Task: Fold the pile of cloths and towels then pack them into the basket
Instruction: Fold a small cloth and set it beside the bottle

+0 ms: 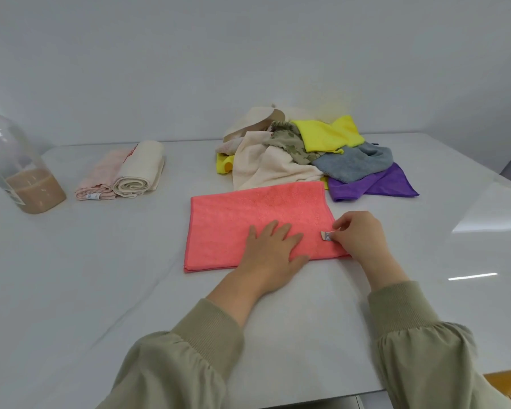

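your left hand (273,249) lies flat on the coral towel (248,214), fingers straight and slightly spread, pressing on its near right part. your right hand (357,234) sits at the towel's right edge, thumb and fingertips curled in and pinching the small label tag (325,235) sewn there. both olive sleeves (407,311) reach in from the near edge of the white bench (101,290).

the coral towel is spread flat in the middle of the bench, doubled over so its near edge shows two layers, with its long side running left to right.

just behind it sits the loose pile. a cream towel (266,166) spills forward and touches the coral towel's far edge. a purple cloth (372,183) lies at the pile's near right, a grey cloth (351,163) partly on top of it, and a yellow cloth (328,132) above that. a camouflage-print cloth (289,143) is bunched in the centre and a beige cloth (257,119) sits at the back.

well to the left, near the far edge, two folded towels lie side by side and touching: a pale pink towel (101,175) on the left and an off-white towel (139,172) on the right. further left stands a clear plastic bottle (15,163) with a green cap, its bottom holding a brownish liquid.
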Motion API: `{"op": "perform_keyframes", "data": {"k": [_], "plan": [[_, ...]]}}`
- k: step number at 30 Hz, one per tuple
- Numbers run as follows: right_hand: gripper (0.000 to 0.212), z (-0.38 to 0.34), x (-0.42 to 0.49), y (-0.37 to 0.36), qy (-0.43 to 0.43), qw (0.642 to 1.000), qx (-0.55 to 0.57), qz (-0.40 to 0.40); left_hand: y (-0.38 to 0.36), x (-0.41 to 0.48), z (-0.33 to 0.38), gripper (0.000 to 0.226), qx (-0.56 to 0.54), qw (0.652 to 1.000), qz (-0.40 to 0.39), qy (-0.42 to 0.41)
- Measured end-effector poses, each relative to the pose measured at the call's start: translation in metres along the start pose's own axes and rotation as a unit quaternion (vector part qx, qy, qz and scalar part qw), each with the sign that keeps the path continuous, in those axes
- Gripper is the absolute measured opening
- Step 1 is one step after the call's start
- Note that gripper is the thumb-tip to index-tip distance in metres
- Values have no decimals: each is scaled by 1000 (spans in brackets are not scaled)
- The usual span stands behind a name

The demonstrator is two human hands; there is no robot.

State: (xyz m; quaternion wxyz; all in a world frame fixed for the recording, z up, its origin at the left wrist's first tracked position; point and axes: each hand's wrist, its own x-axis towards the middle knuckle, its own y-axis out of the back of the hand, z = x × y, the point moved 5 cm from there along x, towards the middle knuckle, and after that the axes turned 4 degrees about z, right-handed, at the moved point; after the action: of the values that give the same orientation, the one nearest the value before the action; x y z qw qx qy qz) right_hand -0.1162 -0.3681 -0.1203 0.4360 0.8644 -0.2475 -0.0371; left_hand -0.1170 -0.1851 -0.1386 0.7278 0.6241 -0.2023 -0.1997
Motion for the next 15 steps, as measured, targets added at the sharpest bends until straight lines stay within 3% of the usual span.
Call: {"op": "perform_keyframes", "data": {"k": [3,8,15], "plan": [[32,7,1,-2,-26,997,-70,10,4,-3,-19,61,14,998,-10,68],[43,12,5,-9,-56,992,-106,-38,27,-9,-11,50,38,998,37,40],[27,-18,-2,-17,33,997,-28,-60,59,-15,15,37,66,992,-104,-15]]}}
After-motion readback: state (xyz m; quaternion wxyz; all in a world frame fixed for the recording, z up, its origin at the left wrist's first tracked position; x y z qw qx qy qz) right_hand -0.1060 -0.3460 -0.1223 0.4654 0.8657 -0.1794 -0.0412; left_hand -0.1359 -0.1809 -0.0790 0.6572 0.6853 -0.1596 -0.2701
